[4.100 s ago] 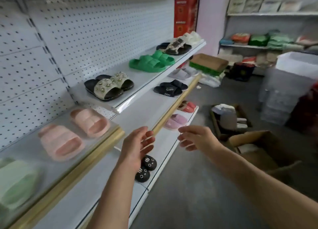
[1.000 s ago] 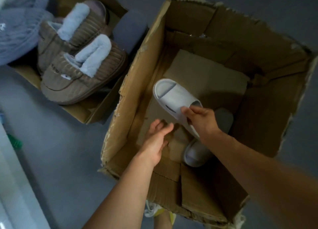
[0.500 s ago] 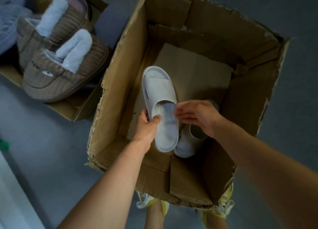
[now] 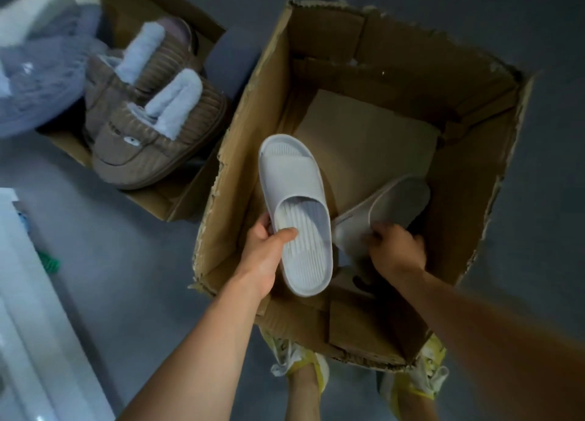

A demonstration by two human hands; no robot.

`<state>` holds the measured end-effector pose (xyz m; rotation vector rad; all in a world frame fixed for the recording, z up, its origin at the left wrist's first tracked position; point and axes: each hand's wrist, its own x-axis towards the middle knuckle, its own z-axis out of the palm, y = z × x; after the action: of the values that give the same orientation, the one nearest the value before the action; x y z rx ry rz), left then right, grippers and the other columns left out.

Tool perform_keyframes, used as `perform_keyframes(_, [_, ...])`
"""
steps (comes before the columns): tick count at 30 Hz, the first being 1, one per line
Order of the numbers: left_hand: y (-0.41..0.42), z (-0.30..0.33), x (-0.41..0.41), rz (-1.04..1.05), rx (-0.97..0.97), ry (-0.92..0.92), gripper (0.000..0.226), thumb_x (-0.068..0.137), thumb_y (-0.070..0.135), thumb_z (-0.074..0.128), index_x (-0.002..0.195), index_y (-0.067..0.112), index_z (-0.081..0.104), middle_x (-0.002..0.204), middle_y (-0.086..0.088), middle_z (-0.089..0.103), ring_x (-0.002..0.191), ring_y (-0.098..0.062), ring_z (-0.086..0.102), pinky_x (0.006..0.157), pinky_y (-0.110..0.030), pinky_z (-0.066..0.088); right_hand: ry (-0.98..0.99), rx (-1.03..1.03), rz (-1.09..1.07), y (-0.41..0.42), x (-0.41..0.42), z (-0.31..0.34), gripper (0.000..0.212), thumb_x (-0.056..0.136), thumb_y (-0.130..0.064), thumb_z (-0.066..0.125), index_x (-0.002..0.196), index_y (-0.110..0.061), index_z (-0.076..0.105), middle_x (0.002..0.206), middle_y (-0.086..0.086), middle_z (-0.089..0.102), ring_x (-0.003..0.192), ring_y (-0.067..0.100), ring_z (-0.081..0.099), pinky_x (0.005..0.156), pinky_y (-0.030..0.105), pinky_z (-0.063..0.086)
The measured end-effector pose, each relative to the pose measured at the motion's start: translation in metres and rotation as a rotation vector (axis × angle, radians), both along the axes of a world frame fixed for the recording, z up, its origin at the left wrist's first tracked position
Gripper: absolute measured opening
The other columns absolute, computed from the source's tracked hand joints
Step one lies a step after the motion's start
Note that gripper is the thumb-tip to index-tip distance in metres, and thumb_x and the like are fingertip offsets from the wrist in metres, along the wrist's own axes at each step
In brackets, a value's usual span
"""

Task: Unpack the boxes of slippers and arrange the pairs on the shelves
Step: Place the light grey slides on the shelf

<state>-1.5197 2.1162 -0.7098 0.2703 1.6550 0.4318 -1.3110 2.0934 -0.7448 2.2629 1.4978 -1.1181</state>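
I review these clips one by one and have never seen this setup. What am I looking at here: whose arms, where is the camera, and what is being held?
The camera sits on a person's head, looking down at their own bare arms. The left hand holds one white slide slipper above an open cardboard box on the floor. The right hand grips the second white slipper inside the box. To the left, another box holds brown fluffy slippers. The person's own shoes show below.

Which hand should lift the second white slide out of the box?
Right. The right hand already grips the second slide inside the cardboard box; the left hand is full with the first slide.
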Motion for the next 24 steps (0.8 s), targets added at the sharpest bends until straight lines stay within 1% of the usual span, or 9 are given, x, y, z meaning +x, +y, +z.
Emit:
perform_keyframes(3, [0.007, 0.037, -0.004, 0.074, 0.011, -0.039, 0.058, 0.085, 0.009, 0.071, 0.135, 0.03, 0.05, 0.119, -0.005, 0.066, 0.113, -0.026, 0.06, 0.102, -0.053, 0.047, 0.229, 0.134, -0.342, 0.03, -0.005, 0.048, 0.02, 0.093, -0.034, 0.056, 0.078, -0.022, 0.059, 0.079, -0.002, 0.06, 0.086, 0.024, 0.059, 0.084, 0.04, 0.046])
perform_keyframes(5, [0.015, 0.069, -0.006, 0.143, 0.038, -0.08, 0.054, 0.085, 0.006, 0.07, 0.132, 0.027, 0.052, 0.118, -0.007, 0.065, 0.11, -0.026, 0.06, 0.092, -0.047, 0.051, 0.42, 0.216, -0.635, 0.051, -0.007, 0.094, 0.026, 0.091, -0.026, 0.062, 0.067, -0.019, 0.057, 0.071, -0.001, 0.058, 0.077, 0.021, 0.057, 0.071, 0.032, 0.045])
perform_keyframes(7, [0.024, 0.104, -0.007, 0.181, 0.083, -0.094, 0.05, 0.086, 0.006, 0.069, 0.13, 0.024, 0.053, 0.117, -0.008, 0.065, 0.107, -0.025, 0.06, 0.078, -0.039, 0.051, 0.559, 0.251, -0.828, 0.068, -0.008, 0.143, 0.021, 0.091, -0.023, 0.063, 0.071, -0.021, 0.061, 0.077, -0.006, 0.058, 0.079, 0.015, 0.055, 0.077, 0.028, 0.041])
perform_keyframes(11, [0.042, 0.175, -0.009, 0.198, 0.182, -0.072, 0.054, 0.086, 0.01, 0.071, 0.133, 0.027, 0.052, 0.121, -0.005, 0.063, 0.109, -0.023, 0.059, 0.076, -0.037, 0.051, 0.683, 0.275, -1.047, 0.089, -0.006, 0.236, 0.011, 0.087, -0.033, 0.068, 0.083, -0.027, 0.059, 0.098, -0.004, 0.057, 0.097, 0.019, 0.054, 0.09, 0.036, 0.046])
perform_keyframes(14, [0.054, 0.232, -0.003, 0.177, 0.275, -0.07, 0.057, 0.088, 0.012, 0.07, 0.135, 0.032, 0.046, 0.12, -0.003, 0.063, 0.109, -0.022, 0.059, 0.078, -0.039, 0.052, 0.822, 0.278, -1.105, 0.095, -0.005, 0.307, 0.011, 0.087, -0.035, 0.067, 0.09, -0.03, 0.057, 0.113, -0.005, 0.057, 0.103, 0.019, 0.055, 0.1, 0.041, 0.045])
perform_keyframes(16, [0.059, 0.269, 0.003, 0.152, 0.318, -0.062, 0.06, 0.088, 0.015, 0.071, 0.138, 0.034, 0.044, 0.122, -0.001, 0.063, 0.112, -0.024, 0.059, 0.09, -0.047, 0.053, 0.922, 0.275, -1.101, 0.098, -0.006, 0.354, 0.015, 0.091, -0.034, 0.062, 0.103, -0.028, 0.055, 0.119, -0.005, 0.058, 0.106, 0.018, 0.056, 0.102, 0.042, 0.044])
perform_keyframes(19, [0.063, 0.322, 0.011, 0.142, 0.378, -0.011, 0.063, 0.085, 0.023, 0.075, 0.136, 0.04, 0.044, 0.124, 0.001, 0.064, 0.116, -0.025, 0.059, 0.103, -0.054, 0.047, 1.005, 0.275, -1.098, 0.105, -0.008, 0.421, 0.02, 0.093, -0.033, 0.059, 0.111, -0.024, 0.056, 0.121, -0.002, 0.061, 0.104, 0.02, 0.062, 0.098, 0.043, 0.048])
perform_keyframes(21, [0.066, 0.357, 0.016, 0.163, 0.418, 0.006, 0.061, 0.083, 0.027, 0.077, 0.131, 0.044, 0.044, 0.123, 0.002, 0.065, 0.115, -0.025, 0.061, 0.103, -0.055, 0.046, 1.074, 0.282, -1.099, 0.111, -0.011, 0.466, 0.026, 0.094, -0.032, 0.058, 0.117, -0.02, 0.054, 0.115, -0.001, 0.063, 0.099, 0.019, 0.064, 0.094, 0.043, 0.05])
perform_keyframes(24, [0.069, 0.415, 0.024, 0.171, 0.486, -0.009, 0.072, 0.072, 0.038, 0.083, 0.132, 0.045, 0.044, 0.123, 0.003, 0.066, 0.114, -0.025, 0.062, 0.103, -0.055, 0.046, 1.231, 0.295, -1.081, 0.117, -0.02, 0.528, 0.026, 0.096, -0.028, 0.056, 0.115, -0.01, 0.058, 0.107, 0.005, 0.068, 0.096, 0.021, 0.066, 0.083, 0.039, 0.056])
